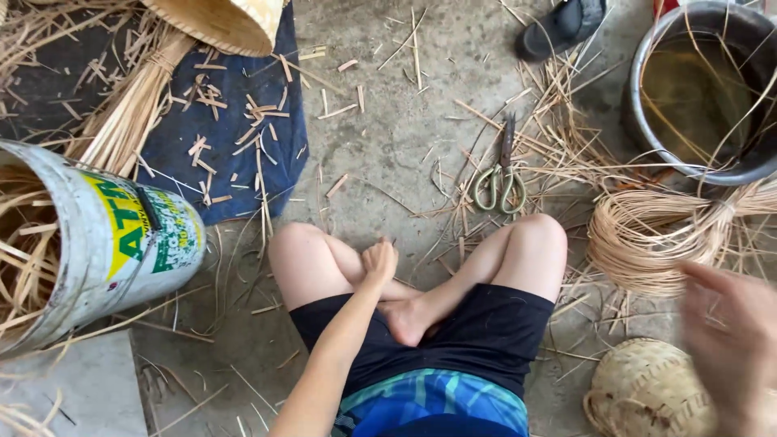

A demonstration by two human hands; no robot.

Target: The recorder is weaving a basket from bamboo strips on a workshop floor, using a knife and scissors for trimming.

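While left hand [380, 259] rests curled on shin, right hand [728, 340] blurred, open.

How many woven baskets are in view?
2: a pale woven bamboo basket at the top left on the blue cloth, and a round woven basket bottom right, beside the blurred right hand.
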